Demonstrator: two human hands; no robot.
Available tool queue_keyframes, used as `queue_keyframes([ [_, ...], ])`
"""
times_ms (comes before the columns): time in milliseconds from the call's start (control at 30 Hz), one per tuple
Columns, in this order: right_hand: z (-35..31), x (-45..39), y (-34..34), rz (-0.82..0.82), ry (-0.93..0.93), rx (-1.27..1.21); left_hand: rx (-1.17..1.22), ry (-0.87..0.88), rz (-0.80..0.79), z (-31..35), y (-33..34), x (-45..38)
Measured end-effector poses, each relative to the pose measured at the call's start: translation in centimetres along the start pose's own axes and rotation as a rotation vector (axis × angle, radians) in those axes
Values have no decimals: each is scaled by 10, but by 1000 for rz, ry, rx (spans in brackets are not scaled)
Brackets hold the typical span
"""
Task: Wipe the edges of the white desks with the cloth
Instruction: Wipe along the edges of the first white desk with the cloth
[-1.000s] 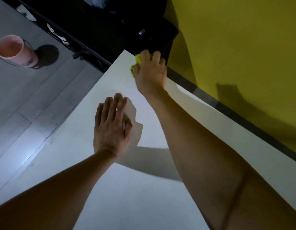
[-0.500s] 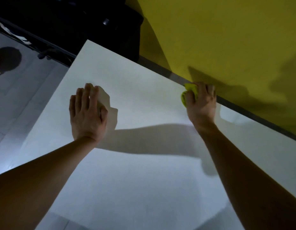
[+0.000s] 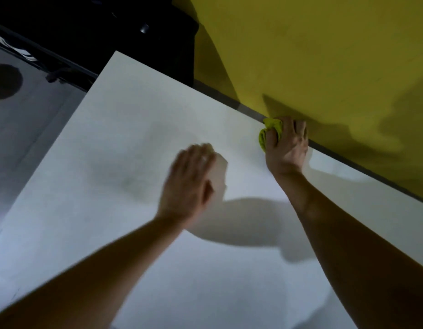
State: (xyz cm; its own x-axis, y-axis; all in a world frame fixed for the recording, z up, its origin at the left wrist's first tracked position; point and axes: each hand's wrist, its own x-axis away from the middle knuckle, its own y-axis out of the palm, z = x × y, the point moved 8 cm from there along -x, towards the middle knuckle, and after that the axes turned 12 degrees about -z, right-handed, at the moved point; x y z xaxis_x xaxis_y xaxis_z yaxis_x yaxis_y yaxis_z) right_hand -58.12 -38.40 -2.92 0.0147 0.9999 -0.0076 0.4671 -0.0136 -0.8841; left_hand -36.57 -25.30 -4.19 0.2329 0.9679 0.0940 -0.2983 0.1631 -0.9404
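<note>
A white desk (image 3: 125, 162) fills most of the view. Its far edge runs along a yellow wall. My right hand (image 3: 286, 143) grips a bunched yellow-green cloth (image 3: 268, 130) and holds it on that far edge, right against the wall. Most of the cloth is hidden under the fingers. My left hand (image 3: 189, 184) hovers flat over the middle of the desk, fingers straight and together, blurred by motion and holding nothing.
The yellow wall (image 3: 312, 55) stands directly behind the desk's far edge. Dark furniture (image 3: 99, 27) stands beyond the desk's far left corner. Grey floor (image 3: 23, 119) lies to the left of the desk.
My right hand slid the cloth rightward along the far edge, from the left corner to beside the wall. My left hand has shifted right toward the desk's middle.
</note>
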Motion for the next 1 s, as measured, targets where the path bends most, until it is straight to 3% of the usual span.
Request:
queue_keyframes([
  [133, -1, -4, 0, -24, -46, 42, 54, -118, -33, 69, 29, -2],
  [367, -38, -18, 17, -240, -170, 204, -32, -211, -81, 71, 35, -6],
  [533, -88, -34, 48, -329, -295, 115, -77, -239, -90, 67, 35, -7],
  [733, -22, -12, 17, -318, -301, -4, -74, -214, -56, 70, 31, -4],
  [867, 58, 9, -27, -284, -240, 31, -68, -212, -70, 69, 30, -5],
  [1000, 87, 13, -38, -284, -178, 80, -62, -214, -37, 67, 30, -6],
])
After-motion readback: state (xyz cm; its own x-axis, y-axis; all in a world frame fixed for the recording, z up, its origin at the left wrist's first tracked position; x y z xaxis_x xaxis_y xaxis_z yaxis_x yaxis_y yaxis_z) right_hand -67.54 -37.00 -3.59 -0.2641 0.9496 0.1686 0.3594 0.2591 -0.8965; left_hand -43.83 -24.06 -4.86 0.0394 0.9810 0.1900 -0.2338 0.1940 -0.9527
